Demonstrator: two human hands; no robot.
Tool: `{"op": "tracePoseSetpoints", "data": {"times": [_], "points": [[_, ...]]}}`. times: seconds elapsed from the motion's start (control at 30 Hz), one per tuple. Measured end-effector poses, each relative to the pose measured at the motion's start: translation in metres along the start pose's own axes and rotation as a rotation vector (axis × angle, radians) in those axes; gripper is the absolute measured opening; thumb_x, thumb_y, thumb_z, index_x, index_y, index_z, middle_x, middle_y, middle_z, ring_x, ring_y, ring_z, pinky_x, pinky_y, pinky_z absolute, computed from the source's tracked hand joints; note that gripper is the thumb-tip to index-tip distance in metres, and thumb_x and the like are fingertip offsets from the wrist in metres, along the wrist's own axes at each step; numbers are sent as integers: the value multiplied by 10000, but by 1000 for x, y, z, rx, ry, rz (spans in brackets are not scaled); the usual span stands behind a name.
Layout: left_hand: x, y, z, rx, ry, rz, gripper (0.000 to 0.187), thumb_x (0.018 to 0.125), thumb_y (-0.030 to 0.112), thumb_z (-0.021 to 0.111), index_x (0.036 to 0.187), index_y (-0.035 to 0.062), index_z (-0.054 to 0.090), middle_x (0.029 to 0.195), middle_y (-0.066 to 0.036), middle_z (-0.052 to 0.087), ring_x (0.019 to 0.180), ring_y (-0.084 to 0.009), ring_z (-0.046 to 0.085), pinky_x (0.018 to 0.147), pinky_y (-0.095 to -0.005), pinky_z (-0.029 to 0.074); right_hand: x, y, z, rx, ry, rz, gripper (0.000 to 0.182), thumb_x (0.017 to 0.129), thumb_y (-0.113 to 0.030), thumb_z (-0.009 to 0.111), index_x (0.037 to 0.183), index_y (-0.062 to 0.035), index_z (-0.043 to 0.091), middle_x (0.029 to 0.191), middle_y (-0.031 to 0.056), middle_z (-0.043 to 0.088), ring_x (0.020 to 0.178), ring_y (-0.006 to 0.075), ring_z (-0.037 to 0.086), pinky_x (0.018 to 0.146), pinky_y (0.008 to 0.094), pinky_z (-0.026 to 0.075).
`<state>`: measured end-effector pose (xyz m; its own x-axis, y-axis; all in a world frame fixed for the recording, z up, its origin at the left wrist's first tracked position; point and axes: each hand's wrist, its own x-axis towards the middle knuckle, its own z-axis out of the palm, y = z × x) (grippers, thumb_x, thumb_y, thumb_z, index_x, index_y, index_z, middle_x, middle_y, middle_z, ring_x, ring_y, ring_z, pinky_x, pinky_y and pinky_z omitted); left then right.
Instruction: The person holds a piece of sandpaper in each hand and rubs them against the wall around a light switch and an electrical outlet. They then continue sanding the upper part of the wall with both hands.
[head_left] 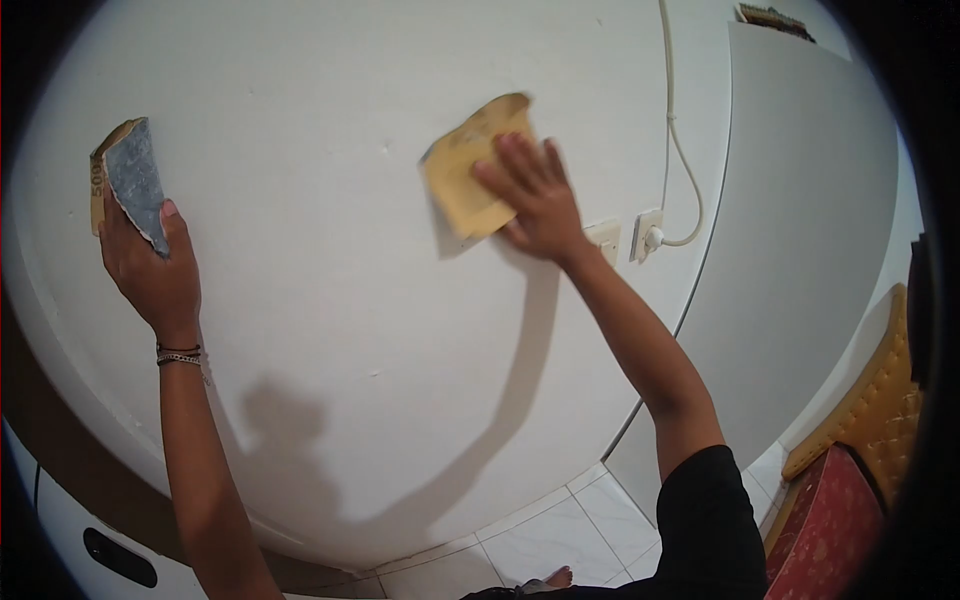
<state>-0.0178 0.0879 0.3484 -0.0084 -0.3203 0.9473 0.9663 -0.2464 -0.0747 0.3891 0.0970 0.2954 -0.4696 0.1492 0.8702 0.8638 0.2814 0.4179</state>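
A folded piece of sandpaper point(138, 170), dark grey on its grit face and tan with printed "500" on its back, is gripped in my left hand point(150, 270). That hand is at the left side of the white wall point(330, 200), thumb on the grey face. My right hand point(540, 205) lies over a larger sheet of sandpaper point(462, 185) against the wall, fingers stretched across its tan back. The sheet's upper and left edges curl away from the wall, and the hand and sheet are slightly blurred.
Right of my right hand are a wall switch point(604, 240) and a socket with a plug point(652, 238) and white cable point(690, 190). A tall pale panel point(790, 230) stands beyond, near a tan tufted headboard point(860, 400) and a red surface point(830, 520). White floor tiles point(540, 530) lie below.
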Motion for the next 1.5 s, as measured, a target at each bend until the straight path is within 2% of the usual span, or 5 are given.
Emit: {"op": "tracePoseSetpoints", "data": {"times": [0.17, 0.77, 0.9, 1.1, 1.5], "points": [[-3, -1, -3, -9, -7, -23, 532, 866, 259, 530, 1280, -51, 405, 1312, -200, 449, 1221, -326, 423, 1053, -471, 260, 23, 68, 5, 162, 467, 1269, 559, 930, -378, 322, 1399, -79, 270, 1444, 245, 199, 1344, 392, 173, 1062, 561, 81], [-81, 119, -21, -309, -822, 562, 484, 765, 241, 640, 1232, 310, 533, 1414, -18, 364, 1328, -166, 297, 1072, -455, 237, 37, 42, 14, 13, 572, 728, 531, 867, -319, 423, 1333, -67, 385, 1392, 267, 304, 1325, 406, 218, 1070, 523, 102], [-5, 75, 2, -221, -297, -78, 604, 858, 221, 558, 1345, -40, 313, 1374, -157, 383, 1206, -363, 407, 1044, -449, 272, 37, 44, 15, 4, 570, 727, 532, 858, -318, 432, 1326, -66, 395, 1387, 261, 315, 1318, 406, 232, 1065, 529, 121], [-110, 130, -18, -153, -663, 766, 404, 835, 167, 545, 1216, 35, 524, 1294, -146, 492, 1234, -257, 440, 1052, -455, 287, 37, 37, 11, -14, 560, 714, 521, 881, -321, 390, 1329, -56, 401, 1382, 247, 330, 1318, 387, 241, 1071, 482, 133], [-87, 129, -6, -119, -495, 471, 425, 834, 128, 535, 1244, 24, 493, 1343, -116, 448, 1246, -246, 426, 1034, -442, 328, 36, 44, 16, -76, 590, 705, 504, 875, -304, 387, 1321, -71, 416, 1377, 242, 339, 1299, 384, 276, 1069, 473, 155]]}}
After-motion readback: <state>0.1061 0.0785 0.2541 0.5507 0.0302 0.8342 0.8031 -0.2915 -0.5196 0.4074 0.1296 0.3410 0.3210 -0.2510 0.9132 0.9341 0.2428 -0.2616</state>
